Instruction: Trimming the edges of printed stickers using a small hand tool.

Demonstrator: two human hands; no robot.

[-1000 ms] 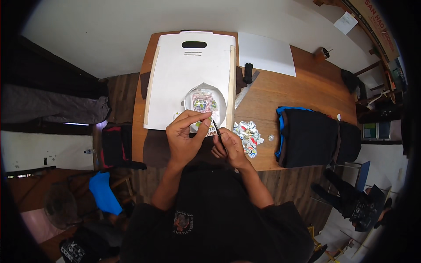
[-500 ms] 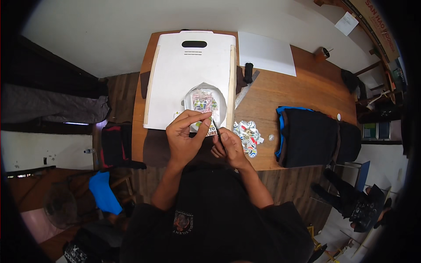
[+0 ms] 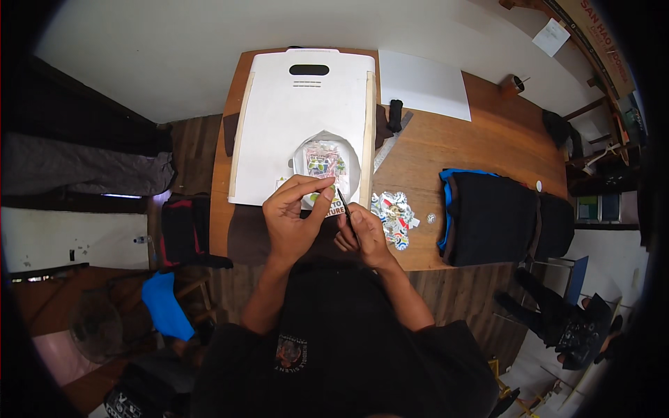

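Note:
My left hand (image 3: 291, 216) is closed in a pinch, thumb against forefinger, on the upper part of a small printed sticker (image 3: 336, 209) with green and dark lettering. My right hand (image 3: 371, 235) is wrapped round a thin black pointed tool (image 3: 342, 200), whose tip meets the sticker near my left fingertips. Whether the tool is tweezers or a blade I cannot tell. Just beyond my hands is a pale round dish-like opening (image 3: 354, 166) holding printed sheets in clear wrapping (image 3: 324, 159). It lies at the near end of a large white board (image 3: 296, 115) with a dark handle slot.
Right of my hands, a pile of colourful round stickers (image 3: 396, 221) lies on the wooden table (image 3: 460, 150). A metal ruler (image 3: 392, 143), a black object (image 3: 395, 115) and a white sheet (image 3: 426, 83) are farther back. Folded dark cloth (image 3: 491, 219) is stacked at the right.
The tool and my right hand have shifted very slightly against the sticker. My left hand keeps its pinch in the same place.

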